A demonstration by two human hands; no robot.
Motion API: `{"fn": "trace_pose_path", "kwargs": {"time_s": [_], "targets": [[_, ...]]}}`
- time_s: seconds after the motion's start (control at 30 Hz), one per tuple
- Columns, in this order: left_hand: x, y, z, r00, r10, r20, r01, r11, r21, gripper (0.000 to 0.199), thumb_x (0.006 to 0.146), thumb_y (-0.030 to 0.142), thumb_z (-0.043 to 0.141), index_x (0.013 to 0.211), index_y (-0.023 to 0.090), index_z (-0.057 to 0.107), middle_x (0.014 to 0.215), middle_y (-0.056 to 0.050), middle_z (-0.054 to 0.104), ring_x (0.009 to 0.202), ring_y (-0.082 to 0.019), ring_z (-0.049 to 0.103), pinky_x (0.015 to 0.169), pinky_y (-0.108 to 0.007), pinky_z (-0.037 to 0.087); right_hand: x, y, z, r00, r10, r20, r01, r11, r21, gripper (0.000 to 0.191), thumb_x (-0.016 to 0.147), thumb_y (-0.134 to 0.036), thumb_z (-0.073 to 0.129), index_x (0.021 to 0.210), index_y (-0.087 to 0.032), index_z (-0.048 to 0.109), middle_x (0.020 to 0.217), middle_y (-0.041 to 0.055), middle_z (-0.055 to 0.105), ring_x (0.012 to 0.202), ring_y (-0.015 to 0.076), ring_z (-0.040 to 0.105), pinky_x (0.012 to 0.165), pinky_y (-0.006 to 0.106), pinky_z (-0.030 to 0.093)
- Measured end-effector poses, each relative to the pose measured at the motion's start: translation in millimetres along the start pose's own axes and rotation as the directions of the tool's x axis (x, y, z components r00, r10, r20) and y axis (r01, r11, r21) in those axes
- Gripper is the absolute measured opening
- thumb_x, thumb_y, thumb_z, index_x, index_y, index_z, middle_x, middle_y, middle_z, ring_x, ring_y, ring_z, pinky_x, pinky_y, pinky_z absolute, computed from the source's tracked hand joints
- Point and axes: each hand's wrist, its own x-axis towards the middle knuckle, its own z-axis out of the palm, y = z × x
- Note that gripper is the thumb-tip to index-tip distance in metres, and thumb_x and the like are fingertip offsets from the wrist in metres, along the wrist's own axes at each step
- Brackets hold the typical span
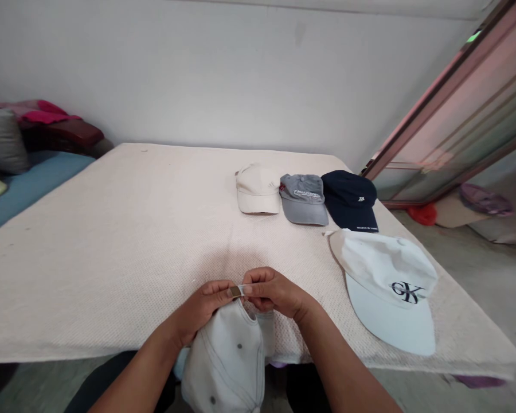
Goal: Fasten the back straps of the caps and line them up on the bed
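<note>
Both my hands are at the back strap of a pale grey-white cap (227, 358), which hangs at the table's front edge. My left hand (208, 301) is closed on the strap beside its brass-coloured buckle (235, 292). Just right of the buckle, my right hand (270, 291) pinches the strap's light end. To the right lies a white cap (391, 281) with black letters on its front. Farther back, a beige cap (258, 189), a grey cap (304, 198) and a dark navy cap (350, 198) sit side by side, brims toward me.
A cream textured cloth (112, 246) covers the table. Behind it stands a pale wall (198, 80). On the left are a blue surface (51, 178) and a grey cushion (2, 137). A sliding door frame (430, 97) rises at the right, with a red item (423, 214) on the floor.
</note>
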Motion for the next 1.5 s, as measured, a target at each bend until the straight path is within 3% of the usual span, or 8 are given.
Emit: {"fn": "trace_pose_path", "kwargs": {"time_s": [0.27,0.5,0.63,0.77,1.0,1.2,1.33,1.5], "targets": [[-2.7,0.0,0.5,0.999,-0.024,-0.023,0.023,0.999,-0.036,0.023,0.074,0.034,0.068,0.079,0.012,0.067,0.07,-0.005,0.065,0.06,-0.013,0.054,0.059,-0.023,0.039,-1.5,-0.8,1.3,1.0,0.026,0.012,-0.026,0.999,-0.024,0.019,0.073,-0.03,0.067,0.07,-0.014,0.058,0.047,-0.007,0.044,0.039,0.0036,0.03,0.039,0.019,0.016],[-2.7,-0.9,-2.8,0.997,-0.049,0.056,0.05,0.999,-0.018,0.021,0.075,0.034,0.067,0.075,0.013,0.065,0.064,-0.002,0.06,0.052,-0.009,0.048,0.053,-0.021,0.034,-1.6,2.0,1.4,0.999,0.014,0.038,-0.014,1.0,-0.016,0.022,0.072,-0.034,0.068,0.071,-0.014,0.057,0.048,-0.007,0.044,0.04,0.0037,0.03,0.039,0.019,0.018],[-1.7,-2.1,-4.8,0.998,-0.043,0.054,0.046,0.997,-0.057,0.017,0.074,0.028,0.068,0.081,0.013,0.066,0.072,-0.004,0.063,0.059,-0.01,0.052,0.058,-0.022,0.037,-2.3,1.5,1.5,1.0,0.007,-0.015,-0.008,0.998,-0.06,0.021,0.073,-0.033,0.067,0.073,-0.014,0.058,0.05,-0.0063,0.046,0.041,0.004,0.034,0.039,0.019,0.02],[-1.0,-2.4,-4.3,0.999,-0.022,0.05,0.025,0.998,-0.064,0.017,0.073,0.026,0.067,0.084,0.013,0.066,0.071,-0.004,0.063,0.062,-0.013,0.055,0.062,-0.025,0.039,-1.4,2.1,3.6,0.998,-0.019,-0.061,0.02,1.0,0.01,0.017,0.074,-0.028,0.066,0.077,-0.015,0.056,0.053,-0.0059,0.05,0.041,0.0039,0.037,0.039,0.018,0.024],[-2.6,0.4,0.0,0.998,-0.035,0.049,0.037,0.999,-0.024,0.02,0.071,0.031,0.071,0.078,0.014,0.064,0.071,-0.004,0.063,0.067,-0.016,0.058,0.066,-0.028,0.041,1.6,5.7,3.9,0.999,-0.023,0.029,0.02,0.995,0.093,0.018,0.073,-0.028,0.066,0.075,-0.016,0.053,0.051,-0.0056,0.054,0.036,0.0036,0.037,0.036,0.018,0.022],[-1.2,-1.4,-3.0,0.996,-0.008,0.091,0.014,0.998,-0.061,0.016,0.076,0.027,0.066,0.08,0.012,0.065,0.073,-0.007,0.065,0.07,-0.017,0.059,0.068,-0.028,0.041,-4.0,0.2,2.9,1.0,-0.004,-0.012,0.004,1.0,-0.026,0.019,0.077,-0.031,0.064,0.081,-0.015,0.057,0.062,-0.0009,0.062,0.042,0.0049,0.049,0.039,0.017,0.027],[0.2,-3.8,-6.1,0.998,0.013,0.061,-0.009,0.997,-0.07,0.013,0.077,0.024,0.065,0.08,0.012,0.066,0.073,-0.006,0.065,0.063,-0.012,0.056,0.062,-0.024,0.039,-6.0,-0.1,0.5,0.997,-0.019,-0.079,0.014,0.998,-0.063,0.019,0.077,-0.031,0.065,0.08,-0.015,0.058,0.059,-0.0022,0.059,0.046,0.0058,0.051,0.042,0.017,0.03],[0.6,-5.0,-5.2,0.998,-0.01,0.066,0.014,0.998,-0.061,0.014,0.075,0.025,0.067,0.083,0.012,0.067,0.074,-0.006,0.066,0.067,-0.014,0.058,0.066,-0.025,0.04,-3.0,4.9,1.4,0.998,-0.003,-0.059,0.002,1.0,-0.017,0.018,0.073,-0.029,0.068,0.075,-0.015,0.057,0.052,-0.0043,0.053,0.042,0.0054,0.046,0.039,0.017,0.027]]}}
